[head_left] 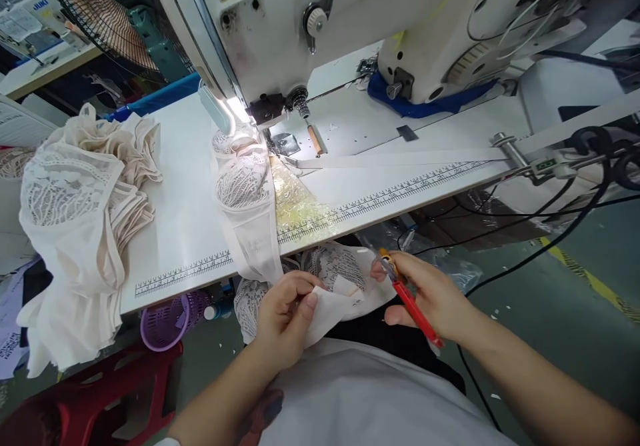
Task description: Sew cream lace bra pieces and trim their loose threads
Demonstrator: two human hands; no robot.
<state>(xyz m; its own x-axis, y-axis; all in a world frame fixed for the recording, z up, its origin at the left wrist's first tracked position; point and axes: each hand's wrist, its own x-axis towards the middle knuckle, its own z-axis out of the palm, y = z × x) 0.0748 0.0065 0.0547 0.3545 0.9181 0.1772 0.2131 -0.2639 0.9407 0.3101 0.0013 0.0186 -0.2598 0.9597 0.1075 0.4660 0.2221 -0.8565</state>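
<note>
Two hands at work low in the lap, below the front edge of the tabletop (185,199).

Left hand (285,313): thumb and fingers (300,299) pinched shut on a plain white flap of a lace piece (340,269), holding it up and taut.

Right hand (430,296): fingers wrapped closed round the red handle of a pair of snips (413,309). Tip points at the lace piece, just beside the pinched flap. Blades too small to tell whether they are apart or together.

A chain of lace pieces (243,183) runs from under the needle of the sewing machine (280,26) across the tabletop and over its edge. It drops to the piece in the lap and looks joined to it, though the join is hidden behind the left hand.

How far along, as a judgement: stitching on the pieces in the chain looks done, since they lie past the needle. Separating them looks barely started, as several cups sit linked on the tabletop. A pile of similar pieces (80,199) sits at the left end; cannot tell whether those are finished or waiting.

Also noted: a white strip (400,159) feeding across toward the needle, a purple basket (165,319) under the tabletop, a red stool (115,386) below the pile.
</note>
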